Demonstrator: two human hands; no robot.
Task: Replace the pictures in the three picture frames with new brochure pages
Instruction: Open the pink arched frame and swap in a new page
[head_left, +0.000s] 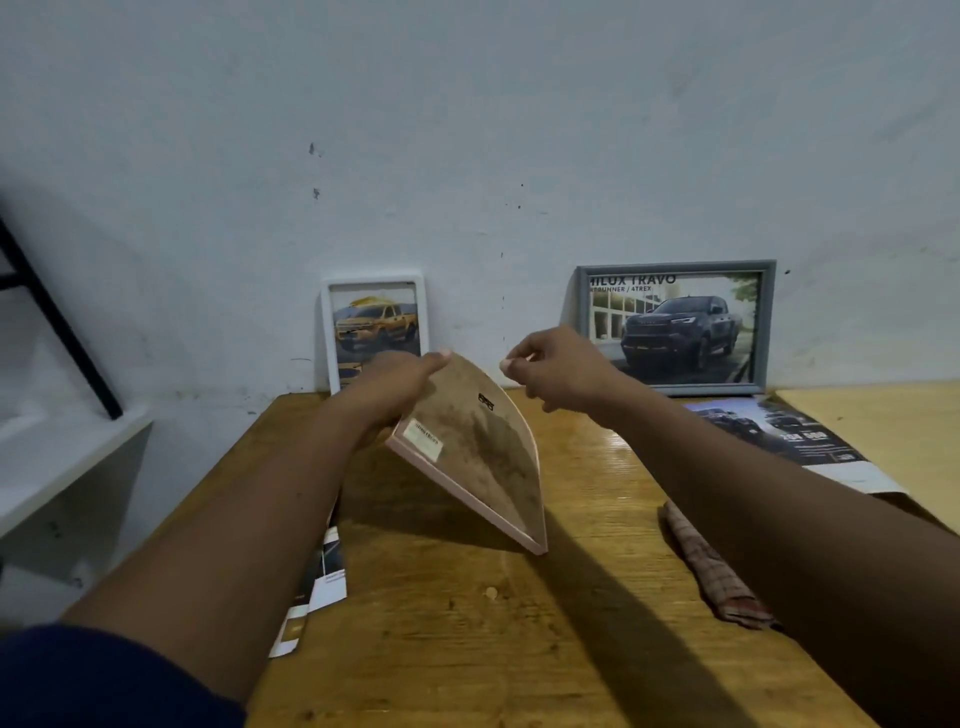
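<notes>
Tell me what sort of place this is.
Probably a plain home or workshop corner: a worn wooden table against a scuffed white wall, with a grey frame and a white frame leaning on it.

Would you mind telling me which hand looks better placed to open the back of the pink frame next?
Probably the right hand. It hovers free, fingers pinched, just above the pink frame, whose brown backing faces the camera. The left hand already has its grip on the frame's upper left edge, steadying it tilted on the table.
</notes>
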